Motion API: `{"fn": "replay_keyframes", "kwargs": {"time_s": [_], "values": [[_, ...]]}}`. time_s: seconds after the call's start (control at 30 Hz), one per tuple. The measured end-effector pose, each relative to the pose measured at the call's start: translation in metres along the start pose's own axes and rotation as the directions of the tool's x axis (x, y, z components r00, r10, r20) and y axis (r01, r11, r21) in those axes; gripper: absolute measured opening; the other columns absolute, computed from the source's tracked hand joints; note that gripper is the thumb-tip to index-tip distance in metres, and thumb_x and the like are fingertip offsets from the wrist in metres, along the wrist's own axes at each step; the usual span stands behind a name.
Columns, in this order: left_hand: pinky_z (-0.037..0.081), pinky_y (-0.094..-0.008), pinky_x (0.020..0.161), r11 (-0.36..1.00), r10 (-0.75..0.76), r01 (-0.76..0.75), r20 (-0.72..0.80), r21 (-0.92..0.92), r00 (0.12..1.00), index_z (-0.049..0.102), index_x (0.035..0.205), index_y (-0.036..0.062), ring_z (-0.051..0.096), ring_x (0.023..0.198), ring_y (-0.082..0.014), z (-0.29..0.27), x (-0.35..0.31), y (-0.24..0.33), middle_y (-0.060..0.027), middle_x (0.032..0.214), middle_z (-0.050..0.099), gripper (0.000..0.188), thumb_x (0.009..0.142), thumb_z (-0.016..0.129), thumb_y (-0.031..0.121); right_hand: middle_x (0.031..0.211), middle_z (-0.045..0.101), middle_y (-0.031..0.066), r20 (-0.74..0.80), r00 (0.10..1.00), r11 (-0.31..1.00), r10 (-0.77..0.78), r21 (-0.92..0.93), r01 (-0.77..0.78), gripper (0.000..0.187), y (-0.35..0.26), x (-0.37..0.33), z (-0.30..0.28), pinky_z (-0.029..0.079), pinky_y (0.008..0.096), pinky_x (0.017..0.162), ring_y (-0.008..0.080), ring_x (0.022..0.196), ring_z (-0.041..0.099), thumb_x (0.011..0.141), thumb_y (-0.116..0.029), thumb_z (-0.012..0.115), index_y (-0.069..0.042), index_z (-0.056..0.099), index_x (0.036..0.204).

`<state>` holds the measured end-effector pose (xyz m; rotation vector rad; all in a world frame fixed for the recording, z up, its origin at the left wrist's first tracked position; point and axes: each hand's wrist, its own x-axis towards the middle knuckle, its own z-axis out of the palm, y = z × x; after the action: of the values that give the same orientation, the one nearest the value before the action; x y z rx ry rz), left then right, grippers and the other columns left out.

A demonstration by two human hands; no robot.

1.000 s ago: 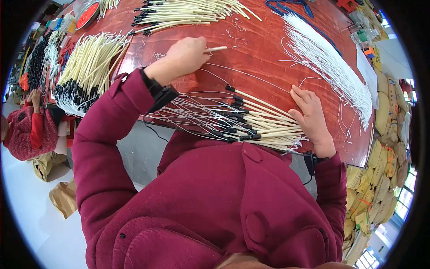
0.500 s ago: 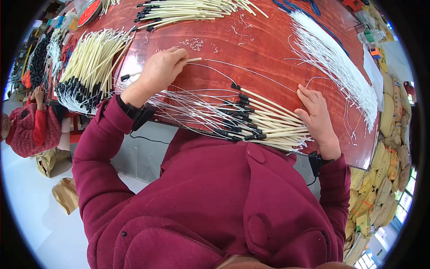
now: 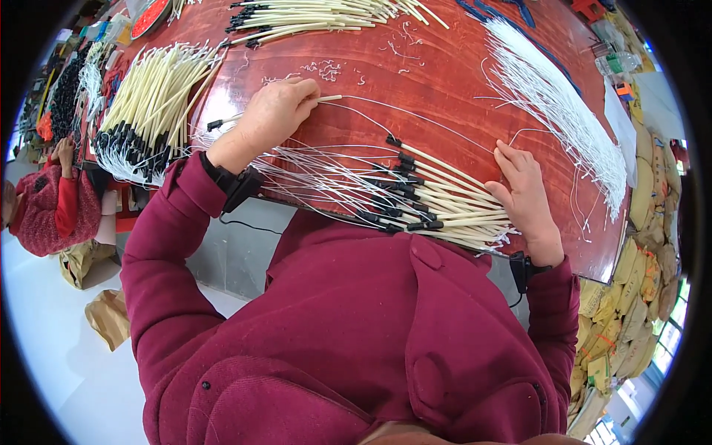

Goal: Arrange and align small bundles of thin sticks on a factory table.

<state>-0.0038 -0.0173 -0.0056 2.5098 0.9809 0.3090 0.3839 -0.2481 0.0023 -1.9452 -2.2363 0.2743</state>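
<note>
My left hand (image 3: 280, 110) is closed around a thin cream tube (image 3: 331, 98) above the red table. The tube's pale tip shows past my fingers, and a black end piece (image 3: 215, 124) sticks out on the other side. From the tip a thin white cord (image 3: 415, 113) runs across to my right hand (image 3: 522, 184). There it meets my fingertips, which lie close together, while the thumb stands apart; how the fingers grip it is partly hidden. Between my hands, along the near edge, lie several cream tubes (image 3: 460, 199) with black ends and white cords trailing left.
A bundle of white cords (image 3: 564, 111) lies at the right. More black-ended tubes are piled at the left (image 3: 159, 89) and far side (image 3: 311, 16). White scraps (image 3: 322, 70) dot the red table (image 3: 437, 81). A co-worker (image 3: 59, 211) sits at the left; stacked sacks (image 3: 619, 319) stand right.
The whole view has shifted slightly. My left hand, with the cream tube, is a little further right; my right hand stays nearly in place at the cord.
</note>
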Motion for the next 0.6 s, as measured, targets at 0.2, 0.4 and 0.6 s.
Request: {"fn": "replay_keyframes", "kwargs": {"time_s": [0.2,0.4,0.6], "values": [[0.052,-0.0483,0.078,1.0,0.011,-0.011,-0.014,0.014,1.0,0.065,0.101,0.0058,0.066,0.09,-0.0388,0.0023,0.0059,0.0029,-0.0148,0.096,0.069,0.014,0.095,0.059,0.017,0.142,0.055,0.0144,-0.02,1.0,1.0,0.001,-0.011,-0.001,0.06,-0.0017,-0.0005,0.0013,0.037,0.0429,0.108,0.0323,0.125,0.051,0.089,-0.036,0.068,0.005,0.058,0.132],[0.052,-0.0484,0.077,1.0,0.001,-0.001,-0.021,0.014,1.0,0.064,0.101,0.0061,0.065,0.089,-0.0391,0.0027,0.0048,0.0012,-0.0148,0.096,0.069,0.014,0.095,0.059,0.017,0.141,0.056,0.0147,-0.024,1.0,1.0,-0.008,-0.026,0.007,0.062,-0.0042,0.0006,0.0002,0.039,0.0426,0.106,0.0318,0.123,0.052,0.088,-0.037,0.07,0.005,0.058,0.131],[0.052,-0.0484,0.077,1.0,0.001,-0.001,-0.026,0.008,1.0,0.064,0.101,0.0061,0.065,0.09,-0.0392,0.0011,0.0038,0.0018,-0.0152,0.095,0.069,0.014,0.095,0.059,0.017,0.141,0.055,0.0151,-0.031,1.0,1.0,-0.003,-0.027,0.002,0.062,-0.0025,-0.0006,0.0027,0.038,0.0426,0.106,0.0326,0.123,0.052,0.089,-0.038,0.069,0.005,0.058,0.132]]}}
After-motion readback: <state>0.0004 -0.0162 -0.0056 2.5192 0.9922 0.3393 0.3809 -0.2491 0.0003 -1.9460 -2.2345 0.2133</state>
